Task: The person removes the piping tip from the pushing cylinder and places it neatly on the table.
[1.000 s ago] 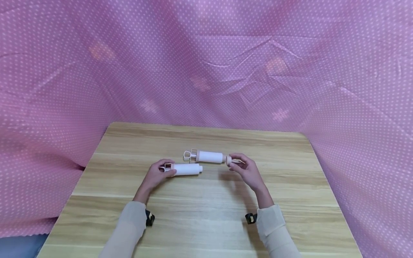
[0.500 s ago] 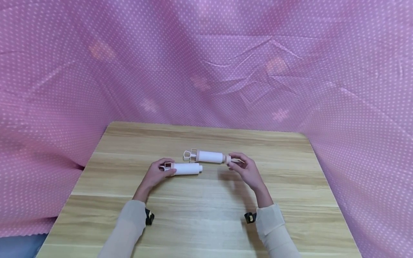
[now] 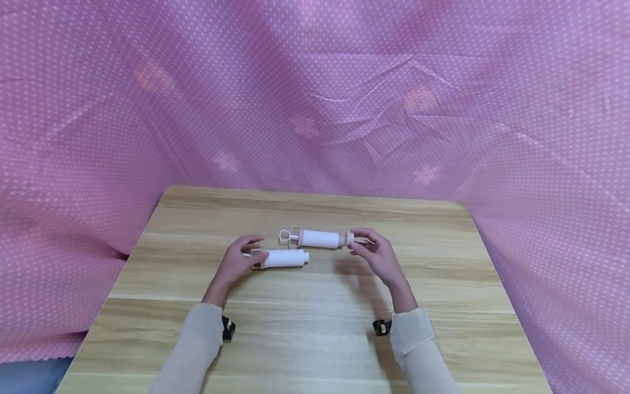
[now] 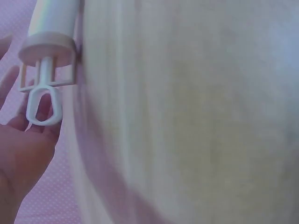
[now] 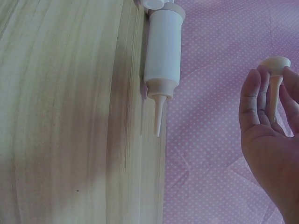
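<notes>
Two white syringes with beige collars and ring-ended plungers lie on the table. At the nearer syringe (image 3: 285,258), my left hand (image 3: 235,264) has its fingers spread around the plunger end. The thumb lies over its collar; whether it touches is unclear. In the left wrist view the plunger ring (image 4: 44,106) shows in front of the loose fingers (image 4: 8,84). My right hand (image 3: 379,260) pinches a loose beige nozzle (image 5: 275,65) by its wide rim, its narrow stem pointing toward the palm. The farther syringe (image 3: 320,238) carries a beige nozzle (image 5: 159,112) on its tip.
A wood-grain table (image 3: 315,328) extends under both arms. Pink dotted cloth (image 3: 315,109) hangs behind it and along both sides. A black wrist camera (image 3: 228,328) sits inside the left cuff, with another (image 3: 381,328) at the right.
My left fingers have loosened and spread from the nearer syringe, the hand drawing slightly back. My right hand has lifted slightly with the nozzle. Both syringes stay in place.
</notes>
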Demonstrator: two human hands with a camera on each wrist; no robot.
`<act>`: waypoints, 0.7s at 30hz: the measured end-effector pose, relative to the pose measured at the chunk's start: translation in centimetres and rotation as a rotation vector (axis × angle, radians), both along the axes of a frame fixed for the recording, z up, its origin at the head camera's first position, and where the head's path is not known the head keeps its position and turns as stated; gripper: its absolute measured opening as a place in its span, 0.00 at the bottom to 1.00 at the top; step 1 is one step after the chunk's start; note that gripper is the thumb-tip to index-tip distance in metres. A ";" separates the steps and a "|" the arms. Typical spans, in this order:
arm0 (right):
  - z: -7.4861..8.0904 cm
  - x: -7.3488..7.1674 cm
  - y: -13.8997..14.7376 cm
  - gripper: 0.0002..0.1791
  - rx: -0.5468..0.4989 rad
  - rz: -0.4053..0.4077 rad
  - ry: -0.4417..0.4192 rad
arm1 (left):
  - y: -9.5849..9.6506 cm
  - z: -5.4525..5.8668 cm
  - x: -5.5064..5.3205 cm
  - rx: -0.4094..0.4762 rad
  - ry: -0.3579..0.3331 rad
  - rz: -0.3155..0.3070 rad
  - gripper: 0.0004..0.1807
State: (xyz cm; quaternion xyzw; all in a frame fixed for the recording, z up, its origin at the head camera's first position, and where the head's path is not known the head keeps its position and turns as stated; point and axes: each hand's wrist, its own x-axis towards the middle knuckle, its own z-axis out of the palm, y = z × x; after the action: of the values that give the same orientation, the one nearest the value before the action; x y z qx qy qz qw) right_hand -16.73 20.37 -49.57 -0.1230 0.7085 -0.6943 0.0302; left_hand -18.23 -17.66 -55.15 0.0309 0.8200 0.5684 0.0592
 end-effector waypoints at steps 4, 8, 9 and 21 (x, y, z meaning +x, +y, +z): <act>0.0 -0.2 -0.2 0.20 -0.001 0.005 0.002 | 0.3 0.9 0.1 0.005 0.050 0.005 0.29; -0.1 -0.3 -0.5 0.19 -0.012 -0.001 0.009 | 1.2 1.4 0.0 -0.022 0.117 0.036 0.29; -0.1 -0.4 -0.6 0.19 -0.015 -0.005 0.006 | 1.5 1.6 0.0 -0.021 0.142 0.044 0.29; 0.2 -0.5 -1.6 0.20 -0.062 -0.033 -0.030 | 5.7 3.0 0.1 -0.002 0.412 0.018 0.23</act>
State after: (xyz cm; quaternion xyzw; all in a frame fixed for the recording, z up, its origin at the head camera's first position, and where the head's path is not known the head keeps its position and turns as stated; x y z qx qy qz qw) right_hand -17.27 18.75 -49.42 -0.1019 0.6881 -0.7180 0.0254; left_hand -18.15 -12.00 -52.17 0.1389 0.8156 0.5499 -0.1148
